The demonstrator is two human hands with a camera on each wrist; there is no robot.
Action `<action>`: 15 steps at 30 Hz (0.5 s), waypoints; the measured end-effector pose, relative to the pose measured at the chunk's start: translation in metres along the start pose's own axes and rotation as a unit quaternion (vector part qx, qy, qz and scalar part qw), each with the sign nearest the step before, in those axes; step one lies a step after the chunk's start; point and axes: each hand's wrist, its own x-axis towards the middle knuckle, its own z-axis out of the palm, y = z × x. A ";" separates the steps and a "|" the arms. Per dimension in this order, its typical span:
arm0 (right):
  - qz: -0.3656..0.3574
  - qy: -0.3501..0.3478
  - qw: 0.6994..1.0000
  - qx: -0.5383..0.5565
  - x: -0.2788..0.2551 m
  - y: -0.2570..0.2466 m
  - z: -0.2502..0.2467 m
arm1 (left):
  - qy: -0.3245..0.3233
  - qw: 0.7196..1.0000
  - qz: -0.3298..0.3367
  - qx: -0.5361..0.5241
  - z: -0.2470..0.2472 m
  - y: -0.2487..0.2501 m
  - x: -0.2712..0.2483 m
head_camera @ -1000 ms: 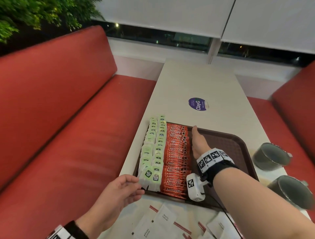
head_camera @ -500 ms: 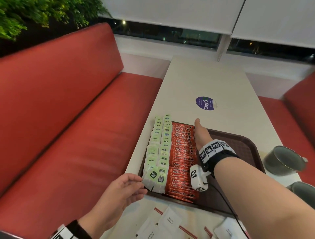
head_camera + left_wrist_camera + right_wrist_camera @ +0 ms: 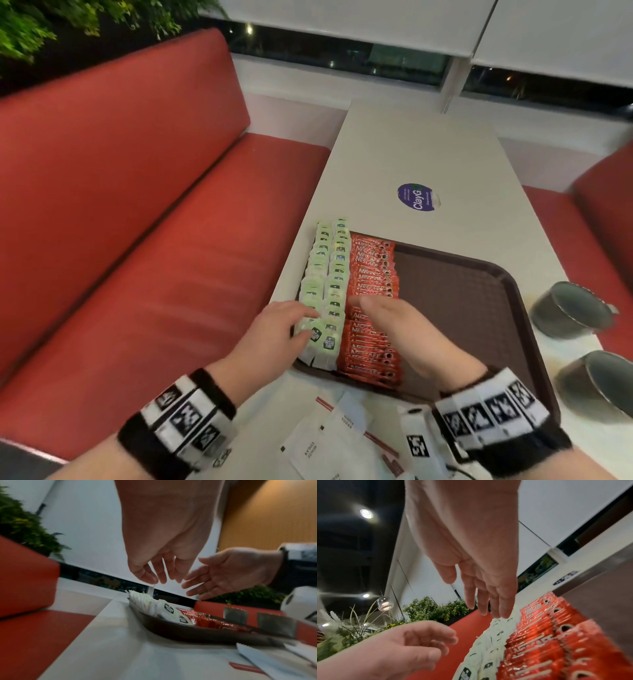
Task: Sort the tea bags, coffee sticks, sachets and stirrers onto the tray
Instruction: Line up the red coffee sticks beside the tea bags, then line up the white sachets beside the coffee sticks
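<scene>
A brown tray holds two rows of green tea bags along its left side and a row of red coffee sticks beside them. My left hand reaches over the near left tea bags, fingers loosely curled and holding nothing; the left wrist view shows it just above the tea bags. My right hand hovers flat over the coffee sticks, fingers straight and empty. White sugar sachets and red stirrers lie on the table in front of the tray.
Two metal cups stand right of the tray. A round purple sticker marks the white table beyond it. A red bench runs along the left, close to the table edge.
My right hand has drawn back from the far end of the coffee sticks to their near half. My left hand has moved forward from the tray's near corner over the tea bags.
</scene>
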 end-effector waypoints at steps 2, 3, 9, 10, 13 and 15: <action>-0.009 0.013 1.000 -0.024 -0.021 0.008 -0.002 | -0.071 0.987 0.074 0.127 0.007 0.004 0.015; -0.006 0.024 1.000 -0.019 -0.031 0.013 -0.004 | -0.095 0.973 0.103 0.185 0.010 0.005 0.022; 0.058 0.057 0.997 -0.009 -0.095 0.048 -0.015 | -0.122 0.919 0.134 0.351 0.018 -0.004 0.032; 0.072 0.070 0.995 -0.019 -0.104 0.053 -0.016 | -0.118 0.923 0.127 0.344 0.018 -0.007 0.031; 0.114 0.112 0.987 -0.026 -0.132 0.064 -0.019 | -0.105 0.935 0.127 0.314 0.020 -0.012 0.026; 0.131 0.136 0.982 -0.017 -0.147 0.068 -0.019 | -0.102 0.932 0.136 0.319 0.022 -0.013 0.023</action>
